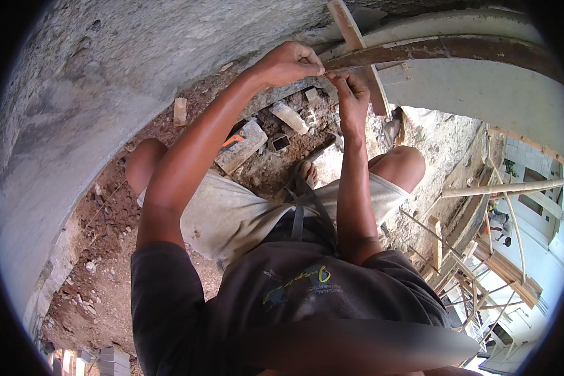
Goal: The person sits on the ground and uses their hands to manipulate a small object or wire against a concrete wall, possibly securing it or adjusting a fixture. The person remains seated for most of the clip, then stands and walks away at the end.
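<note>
My left hand (292,64) and my right hand (352,99) are raised in front of me, their fingertips almost meeting. Each is closed in a pinch. Whatever they pinch is too small to make out. Just beyond the fingertips is the left end of a long dark brown timber edge (464,51), which looks curved in this view. A light wooden strip (377,88) crosses it beside my right hand.
Broken concrete blocks (247,147) lie on rubble before my knees, with an orange tool (232,140) on one. A rough grey wall (106,81) rises at left. Bamboo poles (501,188) and timber scaffolding (476,288) stand at right, where another person (500,219) is lower down.
</note>
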Tool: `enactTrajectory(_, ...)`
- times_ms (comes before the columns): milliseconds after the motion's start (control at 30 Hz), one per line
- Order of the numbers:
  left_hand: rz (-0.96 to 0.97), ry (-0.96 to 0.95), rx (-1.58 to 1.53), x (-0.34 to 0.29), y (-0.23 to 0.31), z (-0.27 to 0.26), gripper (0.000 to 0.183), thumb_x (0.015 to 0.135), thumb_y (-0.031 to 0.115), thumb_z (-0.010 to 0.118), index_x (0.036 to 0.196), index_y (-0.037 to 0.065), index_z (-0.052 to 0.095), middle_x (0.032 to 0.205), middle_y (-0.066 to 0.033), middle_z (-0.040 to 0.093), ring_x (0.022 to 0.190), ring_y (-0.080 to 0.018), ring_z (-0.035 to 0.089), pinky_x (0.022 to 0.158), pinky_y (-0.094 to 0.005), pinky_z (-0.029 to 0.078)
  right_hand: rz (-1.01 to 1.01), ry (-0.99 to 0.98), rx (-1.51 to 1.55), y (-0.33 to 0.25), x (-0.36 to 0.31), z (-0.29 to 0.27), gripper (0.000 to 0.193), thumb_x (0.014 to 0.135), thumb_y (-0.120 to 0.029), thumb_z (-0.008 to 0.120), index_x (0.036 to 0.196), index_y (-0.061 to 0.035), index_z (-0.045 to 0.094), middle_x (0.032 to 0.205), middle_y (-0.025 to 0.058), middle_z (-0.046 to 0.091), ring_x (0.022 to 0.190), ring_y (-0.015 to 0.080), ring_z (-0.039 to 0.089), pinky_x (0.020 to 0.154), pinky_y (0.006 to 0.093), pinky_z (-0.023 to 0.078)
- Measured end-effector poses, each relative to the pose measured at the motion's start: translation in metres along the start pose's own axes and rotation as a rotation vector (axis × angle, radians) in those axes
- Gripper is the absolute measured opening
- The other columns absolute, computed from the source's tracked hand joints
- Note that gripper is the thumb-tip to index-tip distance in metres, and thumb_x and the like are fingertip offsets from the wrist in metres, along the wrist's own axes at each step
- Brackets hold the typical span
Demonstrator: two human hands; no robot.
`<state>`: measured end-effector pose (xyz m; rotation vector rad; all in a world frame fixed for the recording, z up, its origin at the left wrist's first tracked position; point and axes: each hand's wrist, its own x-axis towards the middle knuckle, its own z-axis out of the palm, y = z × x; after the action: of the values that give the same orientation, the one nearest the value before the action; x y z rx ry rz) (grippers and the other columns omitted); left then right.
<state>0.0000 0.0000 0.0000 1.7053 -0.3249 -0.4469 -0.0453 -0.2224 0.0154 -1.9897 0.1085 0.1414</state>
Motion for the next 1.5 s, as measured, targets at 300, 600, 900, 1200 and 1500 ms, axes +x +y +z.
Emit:
enactTrajectory(300, -0.171, 0.243, -0.09, -0.01, 0.005, -0.001, 0.03, 0.096, 0.032, 0.076, 0.108, 0.004, 0.075, 0.089, -0.0056, 0.071, 0.082, -0.0155, 0.065, 0.074, -0.0352, 0.051, 0.247, -0.151, 0.448, -0.027, -0.028, 0.018, 0.037, 0.107, -0.033, 0.049, 0.12, -0.0039, 0.067, 0.081, -0.0059, 0.044, 0.064, 0.0058, 0.033, 0.058, 0.0242, 0.025)
enactTrajectory(600, -0.179, 0.126, -0.38, -0.024, 0.015, -0.006, 0.029, 0.099, 0.03, 0.073, 0.113, 0.004, 0.073, 0.088, -0.0021, 0.07, 0.078, -0.0111, 0.061, 0.074, -0.03, 0.048, 0.257, -0.16, 0.443, -0.031, -0.018, 0.058, 0.037, 0.109, -0.033, 0.046, 0.105, -0.0023, 0.066, 0.075, -0.0056, 0.041, 0.061, 0.0064, 0.031, 0.056, 0.0258, 0.025)
enactTrajectory(900, -0.064, 0.152, -0.257, -0.031, 0.016, -0.015, 0.023, 0.101, 0.027, 0.072, 0.108, 0.005, 0.072, 0.089, -0.0048, 0.073, 0.068, -0.0082, 0.058, 0.061, -0.0281, 0.046, 0.218, -0.059, 0.626, -0.042, -0.015, 0.062, 0.033, 0.104, -0.031, 0.063, 0.117, -0.0022, 0.071, 0.093, 0.0035, 0.066, 0.073, 0.0113, 0.06, 0.063, 0.0262, 0.046)
enactTrajectory(1200, -0.053, 0.255, -0.403, -0.035, 0.013, -0.01, 0.019, 0.103, 0.023, 0.069, 0.107, 0.005, 0.067, 0.098, -0.0082, 0.077, 0.074, -0.0138, 0.071, 0.062, -0.0277, 0.051, -0.168, 0.279, 0.168, -0.025, -0.002, 0.074, 0.026, 0.097, -0.019, 0.077, 0.118, -0.0037, 0.077, 0.109, 0.0081, 0.076, 0.099, 0.0184, 0.068, 0.092, 0.0341, 0.05)
enactTrajectory(1500, 0.111, 0.423, -0.569, -0.038, 0.01, 0.01, 0.015, 0.103, 0.019, 0.069, 0.104, 0.004, 0.066, 0.099, -0.0099, 0.077, 0.083, -0.0112, 0.07, 0.068, -0.0302, 0.054, 0.169, 0.25, 0.898, -0.048, -0.029, 0.108, 0.031, 0.1, -0.016, 0.072, 0.128, -0.0034, 0.069, 0.124, 0.0055, 0.07, 0.106, 0.0155, 0.066, 0.092, 0.032, 0.051)
